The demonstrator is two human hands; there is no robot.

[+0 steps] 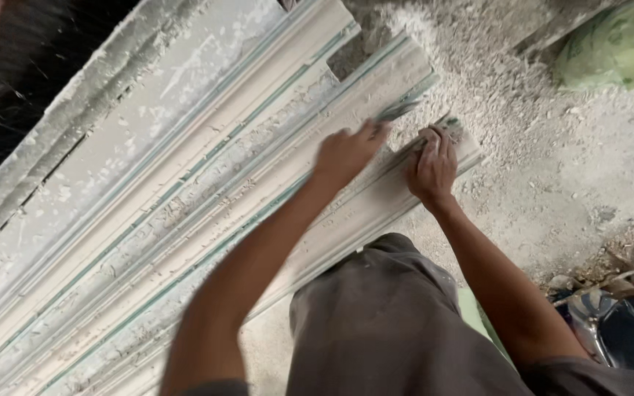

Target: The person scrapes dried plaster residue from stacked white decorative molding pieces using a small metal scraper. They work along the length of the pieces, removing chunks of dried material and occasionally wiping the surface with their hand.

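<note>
Several long white plaster mouldings (185, 191) with thin green lines lie side by side, running from the lower left to the upper right. My left hand (346, 150) rests on the nearest moulding close to its far end and grips a thin, flat, grey-green blade (399, 110) that points toward the end. My right hand (431, 165) is just to the right of it, fingers curled over the moulding's end edge (464, 150). A small plaster-caked piece (450, 126) shows at the fingertips; what it is cannot be told.
Loose plaster crumbs and dust (493, 88) cover the ground beyond the moulding ends. A green sack (610, 48) lies at the top right. A dark bucket and metal scraps (625, 323) sit at the lower right. My grey-clothed legs (383, 323) fill the bottom centre.
</note>
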